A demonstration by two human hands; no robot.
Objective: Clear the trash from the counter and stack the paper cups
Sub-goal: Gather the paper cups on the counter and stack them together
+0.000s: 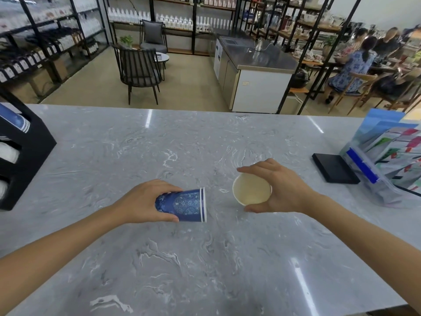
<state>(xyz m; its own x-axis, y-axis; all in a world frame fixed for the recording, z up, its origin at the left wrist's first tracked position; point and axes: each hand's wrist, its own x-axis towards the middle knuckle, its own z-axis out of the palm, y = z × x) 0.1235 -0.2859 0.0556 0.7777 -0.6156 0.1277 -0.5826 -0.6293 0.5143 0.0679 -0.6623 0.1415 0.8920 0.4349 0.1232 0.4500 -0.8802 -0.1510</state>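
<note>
My left hand (145, 201) grips a blue patterned paper cup (184, 205) held on its side, its white-rimmed mouth pointing right. My right hand (280, 190) holds a second paper cup (251, 189) tilted so that its cream-coloured inside faces me; its outer wall is hidden by my fingers. The two cups are a short gap apart, just above the grey marble counter (205, 258). No loose trash shows on the counter.
A black cup holder (20, 160) with a blue cup and white lids stands at the left edge. At the right lie a black flat box (333, 167) and a clear bag of colourful packets (387, 160). Beyond the counter are chairs, shelves and seated people.
</note>
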